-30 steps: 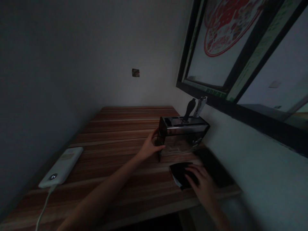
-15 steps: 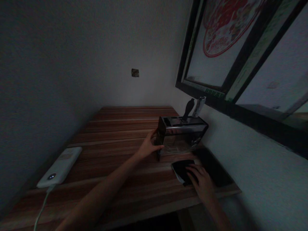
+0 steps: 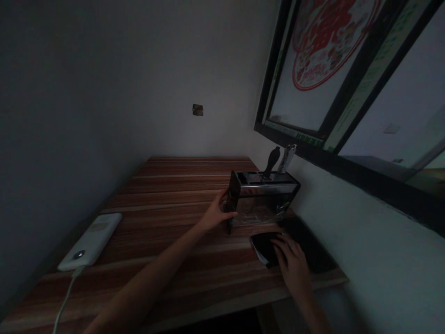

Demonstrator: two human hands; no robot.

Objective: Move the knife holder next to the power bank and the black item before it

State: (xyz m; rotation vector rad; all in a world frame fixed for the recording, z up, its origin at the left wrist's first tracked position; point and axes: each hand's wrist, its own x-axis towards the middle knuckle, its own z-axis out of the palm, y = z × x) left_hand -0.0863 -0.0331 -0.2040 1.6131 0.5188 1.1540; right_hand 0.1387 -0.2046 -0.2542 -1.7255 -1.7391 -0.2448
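A knife holder (image 3: 266, 189) with a shiny slotted top and see-through front stands on the wooden table. Out of its slots rise a black handle (image 3: 272, 162) and a pale, patterned handle (image 3: 287, 159). My left hand (image 3: 219, 212) grips the holder's left end, thumb at the front and fingers behind it. In front of the holder lies a folded black cloth (image 3: 263, 246) with a whitish edge. The curled fingers of my right hand (image 3: 290, 257) press on its right part and hide some of it.
A white power bank (image 3: 92, 241) with a cable (image 3: 66, 299) lies on the left of the wooden table (image 3: 174, 195). Beside my right hand is a flat black item (image 3: 313, 246) along the wall. A framed window (image 3: 313, 139) runs above the right side.
The view has shifted slightly. Both hands keep their places, the left at the knife holder and the right on the black cloth.
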